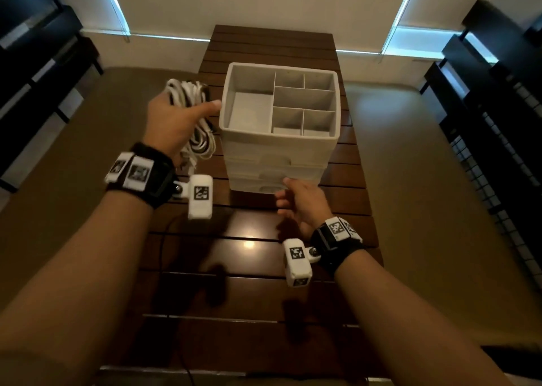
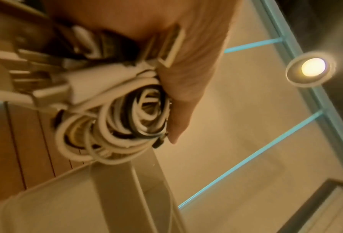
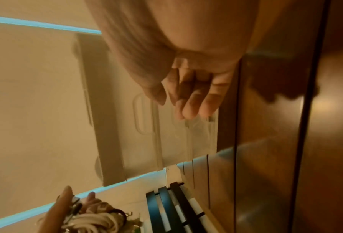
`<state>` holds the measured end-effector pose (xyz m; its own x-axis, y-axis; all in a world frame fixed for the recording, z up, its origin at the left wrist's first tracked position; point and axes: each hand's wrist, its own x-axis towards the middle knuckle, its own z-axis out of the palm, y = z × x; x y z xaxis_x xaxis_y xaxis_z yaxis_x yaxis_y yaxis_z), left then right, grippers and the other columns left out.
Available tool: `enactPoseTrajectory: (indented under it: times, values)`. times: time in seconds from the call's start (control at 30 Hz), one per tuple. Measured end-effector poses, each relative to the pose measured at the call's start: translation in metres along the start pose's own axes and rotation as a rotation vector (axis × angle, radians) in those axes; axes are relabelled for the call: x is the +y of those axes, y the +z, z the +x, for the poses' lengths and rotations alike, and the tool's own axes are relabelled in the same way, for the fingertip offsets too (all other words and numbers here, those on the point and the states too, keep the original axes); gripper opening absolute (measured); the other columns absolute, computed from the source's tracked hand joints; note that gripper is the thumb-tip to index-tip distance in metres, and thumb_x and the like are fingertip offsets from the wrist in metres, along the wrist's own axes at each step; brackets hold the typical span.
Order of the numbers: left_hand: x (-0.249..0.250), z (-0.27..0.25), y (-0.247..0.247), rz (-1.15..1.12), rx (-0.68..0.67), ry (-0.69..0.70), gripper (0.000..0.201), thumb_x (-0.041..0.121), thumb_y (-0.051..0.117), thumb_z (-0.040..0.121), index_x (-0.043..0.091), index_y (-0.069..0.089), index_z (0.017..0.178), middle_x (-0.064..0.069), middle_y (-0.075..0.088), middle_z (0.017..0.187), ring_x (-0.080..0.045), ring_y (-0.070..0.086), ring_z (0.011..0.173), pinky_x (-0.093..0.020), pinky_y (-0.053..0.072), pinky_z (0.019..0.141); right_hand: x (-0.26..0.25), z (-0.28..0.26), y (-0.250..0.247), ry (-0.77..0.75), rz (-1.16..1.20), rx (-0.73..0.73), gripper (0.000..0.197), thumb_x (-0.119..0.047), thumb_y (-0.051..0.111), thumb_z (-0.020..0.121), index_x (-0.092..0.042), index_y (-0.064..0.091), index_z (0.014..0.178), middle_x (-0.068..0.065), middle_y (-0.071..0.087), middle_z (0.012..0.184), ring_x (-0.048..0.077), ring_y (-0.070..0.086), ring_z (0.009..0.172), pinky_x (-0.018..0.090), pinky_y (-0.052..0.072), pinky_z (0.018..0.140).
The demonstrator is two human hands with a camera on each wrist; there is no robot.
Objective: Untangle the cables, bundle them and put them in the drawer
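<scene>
A coiled bundle of white and black cables hangs in my left hand, held up beside the left wall of the white drawer organizer. The left wrist view shows the cable bundle with plugs, my thumb and palm curled round it. The organizer stands on the dark slatted table; its top tray has several empty compartments, and its stacked drawers are all closed. My right hand is at the front of the lowest drawer, fingers relaxed and close to its handle recess. In the right wrist view the fingers hover by the drawer front.
A thin black wire runs across the table's near left part. Dark slatted chairs stand right and left of the table. Beige floor surrounds it.
</scene>
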<state>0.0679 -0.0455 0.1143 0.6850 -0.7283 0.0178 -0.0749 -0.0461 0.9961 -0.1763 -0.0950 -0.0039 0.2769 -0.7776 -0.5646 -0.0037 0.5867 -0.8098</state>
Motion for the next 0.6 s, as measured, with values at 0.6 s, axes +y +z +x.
enactPoseTrajectory:
  times: [0.6]
  values:
    - [0.002,0.002,0.04,0.567,0.131,-0.121,0.066,0.047,0.084,0.073,0.011,0.065,0.125,-0.011,0.067,0.125,-0.031,0.065,0.114,-0.037,0.056,0.088,0.026,0.002,0.037,0.211,0.471,-0.121,0.042,-0.037,0.069,0.098,-0.013,0.061,0.132,0.005,0.075,0.085,0.016,0.067,0.068,0.031,0.057,0.065]
